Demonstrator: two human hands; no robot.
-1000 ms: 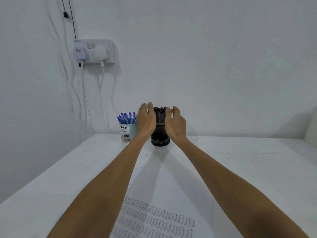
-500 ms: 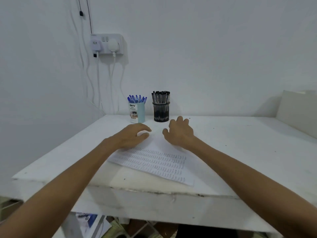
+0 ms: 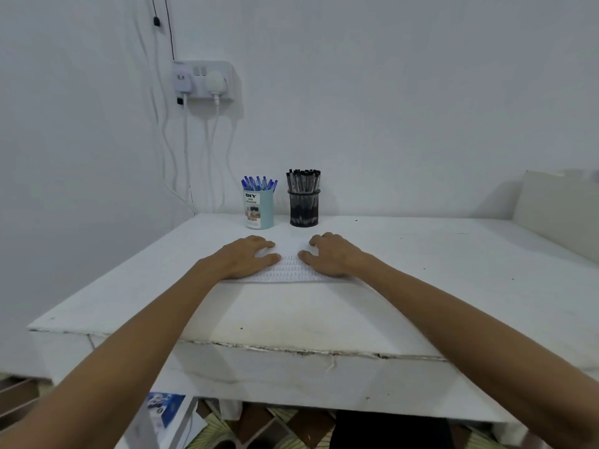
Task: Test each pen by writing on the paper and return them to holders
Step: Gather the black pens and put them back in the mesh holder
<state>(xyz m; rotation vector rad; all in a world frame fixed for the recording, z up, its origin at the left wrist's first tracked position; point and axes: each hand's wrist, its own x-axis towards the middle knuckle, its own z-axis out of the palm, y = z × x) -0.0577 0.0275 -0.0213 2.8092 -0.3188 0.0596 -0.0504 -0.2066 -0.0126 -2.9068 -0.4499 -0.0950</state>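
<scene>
Hands: left hand point(image 3: 246, 257) and right hand point(image 3: 334, 254) lie flat on the paper point(image 3: 288, 270), slightly apart, holding nothing.
Pens: straight ahead beyond the fingertips, standing upright.
Nearer left hand: pale blue cup point(image 3: 259, 210), packed with blue pens point(image 3: 259, 183).
Nearer right hand: black mesh cup point(image 3: 303, 207), packed with black pens point(image 3: 303, 179).
Paper: mid-table point(image 3: 421, 254).

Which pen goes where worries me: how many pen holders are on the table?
2. A light blue holder with blue pens by the far wall; a black mesh holder of black pens just right of it.
</scene>
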